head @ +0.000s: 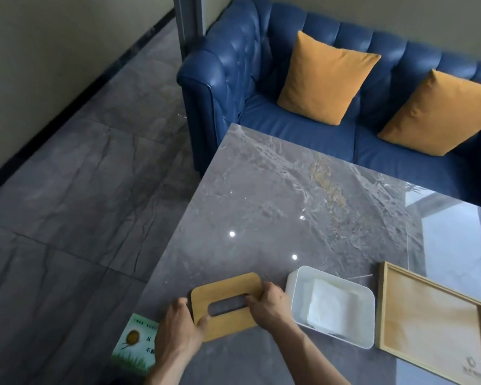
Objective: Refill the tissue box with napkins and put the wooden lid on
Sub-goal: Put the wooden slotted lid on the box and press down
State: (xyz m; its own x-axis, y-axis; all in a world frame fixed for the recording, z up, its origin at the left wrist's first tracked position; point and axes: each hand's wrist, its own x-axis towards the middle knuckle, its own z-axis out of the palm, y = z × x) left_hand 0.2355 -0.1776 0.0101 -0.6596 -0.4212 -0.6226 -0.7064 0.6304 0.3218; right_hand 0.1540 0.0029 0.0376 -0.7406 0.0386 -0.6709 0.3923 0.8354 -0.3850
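- Hands: our left hand (181, 323) and right hand (267, 302) grip the wooden lid (227, 305) by its ends on the table (275, 204).
- Tissue box (331, 304), napkins (331, 305) inside, sits just right of it.
- Wooden tray (433, 318) beyond; green packet (135, 343) by our left wrist.

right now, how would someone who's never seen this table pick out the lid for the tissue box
On the grey marble table, look at the near edge, left of the open white plastic box. The flat wooden lid is held between both hands, left hand and right hand. Unlike the square wooden tray, it has rounded corners and a central oval slot.
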